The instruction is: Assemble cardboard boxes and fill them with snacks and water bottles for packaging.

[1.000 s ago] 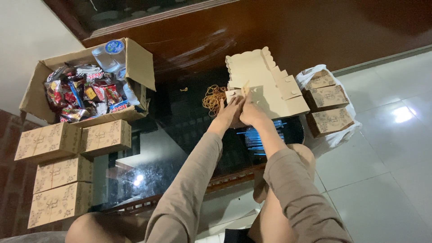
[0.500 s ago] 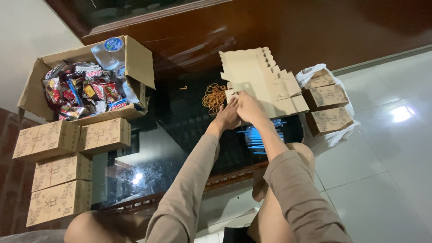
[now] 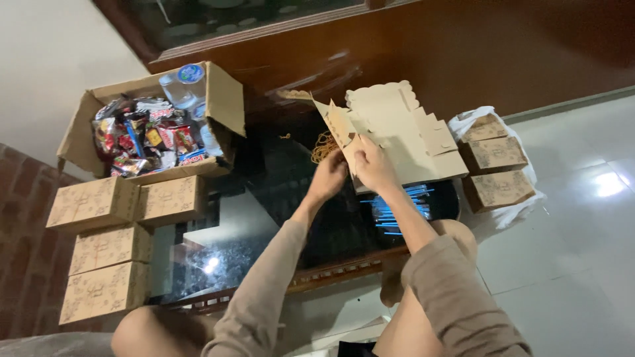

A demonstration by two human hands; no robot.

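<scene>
Left hand (image 3: 329,177): raised over the dark glass bench (image 3: 278,198), grip closed on the left flap of a flat cardboard box blank (image 3: 360,125), fingers pinching its lower edge.
Right hand (image 3: 374,166): just beside the left hand, grip closed on the same blank, thumb on the near face.
Box blank: tan, die-cut with scalloped edge, partly unfolded, held tilted above the far side of the bench; it overlaps a stack of more flat blanks (image 3: 423,142) lying under it.
Rubber bands (image 3: 323,145): small yellowish heap on the bench, just left of the blank, behind the left hand.
Blue straws (image 3: 397,208): bundle on the bench below the stack, near the right forearm.
Open carton (image 3: 149,125): far left of the bench, filled with wrapped snacks; water cups (image 3: 182,82) stand in its far corner.
Folded boxes (image 3: 109,241): four closed patterned tan ones, in a column at the left edge.
White bag (image 3: 493,172): on the tiled floor to the right, holding three more closed boxes.
</scene>
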